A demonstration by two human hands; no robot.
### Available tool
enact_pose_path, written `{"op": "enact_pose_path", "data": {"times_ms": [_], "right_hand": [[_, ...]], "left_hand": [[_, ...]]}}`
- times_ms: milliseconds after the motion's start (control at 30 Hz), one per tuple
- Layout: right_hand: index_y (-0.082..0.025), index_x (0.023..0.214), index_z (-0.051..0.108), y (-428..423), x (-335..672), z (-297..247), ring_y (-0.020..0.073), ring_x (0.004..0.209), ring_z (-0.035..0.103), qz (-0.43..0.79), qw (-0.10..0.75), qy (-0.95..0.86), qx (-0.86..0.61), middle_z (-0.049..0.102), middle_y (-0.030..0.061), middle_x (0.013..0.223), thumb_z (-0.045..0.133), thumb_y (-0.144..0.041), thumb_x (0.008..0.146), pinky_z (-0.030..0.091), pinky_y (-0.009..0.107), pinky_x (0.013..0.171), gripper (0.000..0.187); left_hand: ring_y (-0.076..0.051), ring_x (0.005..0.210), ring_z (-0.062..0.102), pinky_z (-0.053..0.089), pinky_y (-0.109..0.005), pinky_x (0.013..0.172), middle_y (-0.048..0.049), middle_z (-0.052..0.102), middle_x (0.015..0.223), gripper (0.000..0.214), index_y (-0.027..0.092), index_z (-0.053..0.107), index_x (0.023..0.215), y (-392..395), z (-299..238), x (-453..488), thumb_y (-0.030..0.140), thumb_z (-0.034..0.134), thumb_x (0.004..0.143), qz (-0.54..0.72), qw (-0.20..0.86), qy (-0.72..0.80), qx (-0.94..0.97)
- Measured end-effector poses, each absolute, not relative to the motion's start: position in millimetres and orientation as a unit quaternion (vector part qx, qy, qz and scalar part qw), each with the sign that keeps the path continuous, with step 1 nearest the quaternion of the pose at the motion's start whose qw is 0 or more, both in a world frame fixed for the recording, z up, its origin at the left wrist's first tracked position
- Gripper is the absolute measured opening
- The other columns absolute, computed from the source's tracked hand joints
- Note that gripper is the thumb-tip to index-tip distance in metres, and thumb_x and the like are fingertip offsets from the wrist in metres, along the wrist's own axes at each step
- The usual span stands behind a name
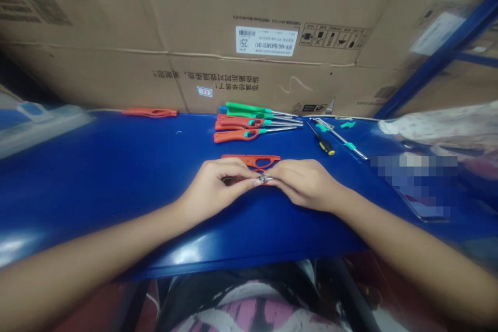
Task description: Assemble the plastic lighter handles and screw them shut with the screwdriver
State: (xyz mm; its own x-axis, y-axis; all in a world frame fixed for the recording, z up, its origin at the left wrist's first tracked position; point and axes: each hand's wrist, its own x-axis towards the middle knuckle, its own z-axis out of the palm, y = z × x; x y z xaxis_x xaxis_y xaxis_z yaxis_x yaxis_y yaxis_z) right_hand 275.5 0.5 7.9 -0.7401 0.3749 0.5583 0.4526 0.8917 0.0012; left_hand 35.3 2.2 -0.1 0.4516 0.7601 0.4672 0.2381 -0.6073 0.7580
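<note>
My left hand and my right hand meet over the middle of the blue table. Their thumbs and fingers are pinched together on a small shiny metal piece. Fingers cover most of it, so its kind cannot be made out. Just beyond my fingertips lies an orange lighter casing half with an open trigger loop. Another orange loop-shaped part shows between the hands, partly covered by them. Farther back, several long-necked gas lighters with orange or green handles and metal tubes lie side by side.
A yellow-and-black screwdriver lies right of the lighters, beside metal tubes with green triggers. An orange casing piece rests at the back left. Cardboard boxes wall off the far edge. A phone-like object lies at right.
</note>
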Motion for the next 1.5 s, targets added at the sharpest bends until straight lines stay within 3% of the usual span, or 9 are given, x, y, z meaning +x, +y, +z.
{"op": "enact_pose_path", "data": {"times_ms": [200,367,533,700,933,1033,1167,1400,1500], "right_hand": [[-0.014,0.106,0.067,0,276,10,0.0173,0.084,0.07,-0.129,0.268,-0.932,-0.207,0.077,0.007,0.096,0.051,-0.016,0.1,0.05,0.029,0.066,0.017],[-0.019,0.104,0.069,2,274,14,0.0189,0.077,0.059,-0.188,0.227,-0.924,-0.242,0.074,0.0054,0.091,0.048,-0.017,0.1,0.037,0.033,0.061,0.022],[-0.019,0.105,0.069,2,272,8,0.0184,0.081,0.062,-0.118,0.218,-0.922,-0.298,0.073,0.0061,0.093,0.046,-0.019,0.101,0.038,0.03,0.064,0.024],[-0.016,0.095,0.066,-2,272,7,0.0171,0.081,0.066,-0.024,0.219,-0.906,-0.361,0.073,0.0057,0.089,0.042,-0.027,0.104,0.041,0.027,0.068,0.028],[-0.018,0.078,0.056,-5,270,16,0.0151,0.067,0.058,0.044,0.122,-0.912,-0.39,0.065,0.0022,0.073,0.038,-0.04,0.104,0.03,0.028,0.06,0.039],[-0.019,0.074,0.053,-5,270,17,0.0145,0.064,0.054,0.054,0.108,-0.902,-0.415,0.063,0.0016,0.069,0.042,-0.053,0.101,0.024,0.027,0.058,0.045],[-0.018,0.068,0.051,-3,273,18,0.013,0.06,0.048,0.047,0.091,-0.892,-0.441,0.059,0.0019,0.063,0.041,-0.051,0.1,0.019,0.028,0.058,0.047],[-0.018,0.067,0.051,5,283,24,0.0118,0.056,0.039,0.049,0.053,-0.867,-0.492,0.055,0.0022,0.061,0.035,-0.056,0.1,0.018,0.029,0.058,0.052],[-0.018,0.067,0.052,7,287,27,0.0114,0.056,0.041,0.069,0.044,-0.865,-0.495,0.051,0.0009,0.059,0.034,-0.054,0.101,0.02,0.028,0.059,0.052]], "left_hand": [[-0.014,0.07,0.068,0.052,-0.024,0.062,-0.0042,0.076,0.081,0.007,0.018,0.081,0.085,0,1,38,0.024,0.08,0.083,0.42,0.317,0.317,0.789],[-0.013,0.066,0.065,0.049,-0.024,0.059,-0.0035,0.075,0.083,0.011,0.017,0.078,0.087,-4,1,40,0.028,0.075,0.087,0.404,0.292,0.334,0.8],[-0.013,0.071,0.064,0.049,-0.024,0.064,-0.0024,0.072,0.087,0.017,0.018,0.075,0.095,-5,-2,42,0.03,0.063,0.096,0.366,0.286,0.356,0.811],[-0.017,0.085,0.065,0.051,-0.028,0.076,-0.0037,0.071,0.095,0.018,0.017,0.071,0.099,-7,-2,44,0.03,0.073,0.087,0.35,0.262,0.354,0.827],[-0.018,0.088,0.063,0.051,-0.032,0.082,-0.0039,0.07,0.094,0.011,0.017,0.07,0.099,-9,-2,44,0.021,0.061,0.094,0.325,0.235,0.326,0.856],[-0.02,0.093,0.062,0.052,-0.034,0.084,-0.0056,0.071,0.098,0.014,0.016,0.07,0.104,-10,-1,43,0.021,0.062,0.093,0.313,0.217,0.313,0.87],[-0.021,0.095,0.064,0.053,-0.035,0.086,-0.0058,0.071,0.102,0.021,0.017,0.07,0.11,-9,0,41,0.019,0.065,0.09,0.298,0.194,0.304,0.884],[-0.021,0.1,0.068,0.054,-0.033,0.086,-0.0049,0.074,0.111,0.031,0.019,0.068,0.118,1,-1,31,0.016,0.066,0.087,0.284,0.168,0.325,0.886],[-0.017,0.087,0.069,0.055,-0.029,0.078,-0.0041,0.075,0.108,0.03,0.019,0.069,0.119,5,-1,29,0.018,0.065,0.089,0.295,0.171,0.332,0.879]]}}
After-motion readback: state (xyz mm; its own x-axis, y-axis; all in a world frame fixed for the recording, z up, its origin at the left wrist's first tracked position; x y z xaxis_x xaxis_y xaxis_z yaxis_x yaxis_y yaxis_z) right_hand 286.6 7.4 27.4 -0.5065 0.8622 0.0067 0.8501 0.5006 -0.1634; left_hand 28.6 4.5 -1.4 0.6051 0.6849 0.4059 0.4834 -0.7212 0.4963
